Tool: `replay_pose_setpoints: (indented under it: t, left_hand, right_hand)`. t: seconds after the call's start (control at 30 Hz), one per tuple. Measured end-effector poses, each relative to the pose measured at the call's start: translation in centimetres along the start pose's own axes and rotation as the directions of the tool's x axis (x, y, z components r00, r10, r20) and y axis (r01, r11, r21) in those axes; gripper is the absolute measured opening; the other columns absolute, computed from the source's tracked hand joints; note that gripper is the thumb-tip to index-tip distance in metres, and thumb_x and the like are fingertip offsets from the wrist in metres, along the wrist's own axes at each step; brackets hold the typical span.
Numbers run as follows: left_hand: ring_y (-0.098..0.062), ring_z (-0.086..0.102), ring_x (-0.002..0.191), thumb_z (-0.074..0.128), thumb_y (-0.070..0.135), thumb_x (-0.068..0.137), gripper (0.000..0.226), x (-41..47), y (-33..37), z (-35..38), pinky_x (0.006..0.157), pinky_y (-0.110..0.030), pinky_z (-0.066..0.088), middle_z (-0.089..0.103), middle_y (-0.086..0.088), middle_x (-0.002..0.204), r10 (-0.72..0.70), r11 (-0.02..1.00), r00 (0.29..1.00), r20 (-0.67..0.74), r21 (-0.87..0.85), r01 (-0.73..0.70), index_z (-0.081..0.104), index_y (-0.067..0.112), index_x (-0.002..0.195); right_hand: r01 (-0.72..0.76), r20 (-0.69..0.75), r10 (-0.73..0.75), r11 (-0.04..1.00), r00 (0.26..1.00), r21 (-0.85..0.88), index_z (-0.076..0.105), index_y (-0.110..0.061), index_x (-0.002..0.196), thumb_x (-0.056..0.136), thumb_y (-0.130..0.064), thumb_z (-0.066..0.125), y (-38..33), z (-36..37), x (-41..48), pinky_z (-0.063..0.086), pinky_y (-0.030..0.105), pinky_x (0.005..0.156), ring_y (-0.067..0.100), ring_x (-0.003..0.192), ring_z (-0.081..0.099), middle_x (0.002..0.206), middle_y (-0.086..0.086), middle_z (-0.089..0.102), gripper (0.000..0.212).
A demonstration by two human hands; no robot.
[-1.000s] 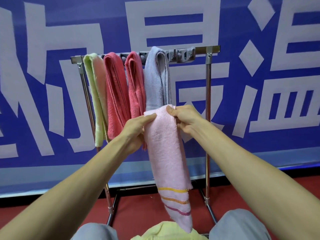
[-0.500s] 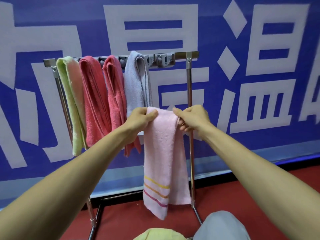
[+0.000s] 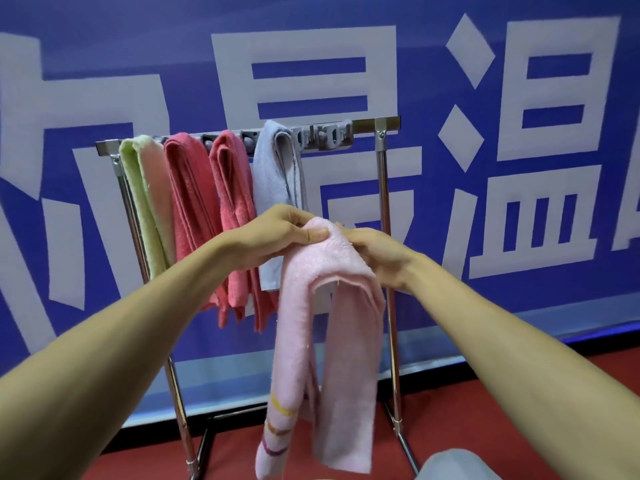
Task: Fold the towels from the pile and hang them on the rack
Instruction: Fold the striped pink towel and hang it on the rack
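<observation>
A folded pale pink towel [image 3: 322, 341] with striped ends hangs in front of the rack, below its top bar. My left hand [image 3: 280, 233] pinches the towel's top fold with thumb on the front. My right hand [image 3: 377, 258] lies under and behind the fold, its fingers mostly hidden by the cloth. The metal rack [image 3: 384, 202] carries a green towel [image 3: 145, 202], two red towels [image 3: 194, 209] and a grey-blue towel [image 3: 273, 174] draped side by side over the bar. Grey clips [image 3: 325, 135] sit on the bar's bare right part.
A blue banner [image 3: 485, 202] with large white characters covers the wall behind the rack. Red floor [image 3: 519, 393] lies beneath. My grey-clad knee [image 3: 457, 465] shows at the bottom right.
My hands have come closer together at the towel's top, bunching the fold over my right hand. The towel now hangs as two separate halves.
</observation>
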State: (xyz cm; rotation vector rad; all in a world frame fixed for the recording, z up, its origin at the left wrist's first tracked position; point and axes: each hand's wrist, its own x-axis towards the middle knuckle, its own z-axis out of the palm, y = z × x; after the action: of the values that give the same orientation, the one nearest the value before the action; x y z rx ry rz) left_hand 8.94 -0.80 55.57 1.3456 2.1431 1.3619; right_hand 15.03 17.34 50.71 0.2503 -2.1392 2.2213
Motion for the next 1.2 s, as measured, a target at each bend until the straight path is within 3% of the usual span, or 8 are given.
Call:
replay_pose_setpoints:
  t: [0.07,0.17,0.33,0.5,0.73,0.9,1.07,1.2]
  left_hand:
    - [-0.031,0.065,0.09,0.07,0.019,0.079,0.035,0.3,0.0,-0.5,0.086,-0.04,0.052,0.07,-0.024,0.102,0.006,0.999,1.0,-0.015,-0.05,-0.006,0.068,-0.005,0.103]
    - [-0.023,0.061,0.075,0.069,0.022,0.075,0.025,1.0,0.1,-0.8,0.068,-0.029,0.051,0.067,-0.012,0.083,0.021,0.991,0.998,-0.051,-0.129,-0.028,0.068,0.002,0.089]
    - [-0.013,0.06,0.065,0.069,0.026,0.077,0.015,2.4,-0.2,0.1,0.06,-0.021,0.049,0.066,-0.002,0.073,0.047,0.958,0.997,-0.064,-0.28,-0.063,0.072,0.011,0.077]
    - [-0.014,0.067,0.077,0.064,0.03,0.086,0.031,4.6,-2.5,1.6,0.068,-0.024,0.054,0.071,-0.004,0.092,0.042,0.907,0.999,-0.022,-0.418,-0.047,0.068,0.008,0.106]
    - [-0.024,0.063,0.099,0.06,0.03,0.088,0.041,8.7,-3.4,2.2,0.092,-0.042,0.049,0.067,-0.011,0.11,0.066,0.889,0.992,-0.109,-0.446,-0.108,0.062,0.005,0.12]
    - [-0.022,0.066,0.09,0.05,0.02,0.096,0.031,12.9,-2.0,1.0,0.079,-0.035,0.056,0.068,-0.011,0.105,0.102,0.831,0.965,-0.242,-0.512,-0.217,0.06,0.003,0.12]
    - [-0.027,0.065,0.095,0.047,0.016,0.1,0.032,16.6,0.2,-1.9,0.081,-0.037,0.057,0.066,-0.016,0.11,0.081,0.83,0.925,-0.37,-0.49,-0.268,0.056,-0.002,0.125]
    - [-0.02,0.066,0.068,0.045,0.008,0.099,0.02,18.3,2.2,-4.0,0.057,-0.029,0.055,0.07,-0.007,0.074,0.073,0.799,0.863,-0.5,-0.489,-0.35,0.064,0.001,0.099]
  right_hand:
    - [0.009,0.069,-0.017,0.993,0.997,0.119,0.07,-0.008,0.1,0.098,-0.031,0.045,-0.2,-1.0,-0.4,0.05,0.026,0.069,0.014,0.071,0.06,0.081,0.006,0.065,0.034]
    - [0.072,0.156,-0.105,0.976,0.982,0.206,0.061,-0.002,0.116,0.094,-0.026,0.045,-0.9,-1.8,-0.9,0.055,0.026,0.071,0.018,0.08,0.065,0.093,0.008,0.068,0.036]
    - [0.228,0.065,-0.245,0.954,0.967,0.195,0.042,0.015,0.131,0.097,-0.017,0.048,-2.5,-2.2,0.0,0.038,0.047,0.108,0.039,0.117,0.052,0.126,0.029,0.052,0.047]
    - [0.366,-0.156,-0.345,0.922,0.925,0.131,0.062,-0.003,0.092,0.094,-0.014,0.054,-5.0,-3.7,1.3,0.054,0.032,0.068,0.023,0.076,0.062,0.082,0.013,0.063,0.014]
    - [0.348,-0.335,-0.275,0.92,0.901,0.18,0.062,-0.013,0.073,0.089,-0.02,0.061,-7.4,-5.9,4.7,0.045,0.029,0.061,0.016,0.06,0.052,0.064,0.005,0.054,0.018]
    - [0.35,-0.474,-0.182,0.889,0.862,0.294,0.063,-0.007,0.073,0.085,-0.014,0.064,-9.1,-7.5,8.4,0.053,0.027,0.054,0.02,0.059,0.061,0.063,0.008,0.062,0.014]
    - [0.34,-0.549,-0.162,0.91,0.82,0.238,0.063,-0.009,0.068,0.078,-0.01,0.066,-12.1,-8.1,12.3,0.058,0.036,0.07,0.024,0.066,0.064,0.071,0.009,0.066,0.011]
    - [0.315,-0.556,-0.163,0.93,0.815,0.191,0.066,-0.008,0.077,0.064,-0.003,0.069,-14.8,-7.3,14.7,0.057,0.046,0.081,0.027,0.072,0.068,0.081,0.012,0.072,0.013]
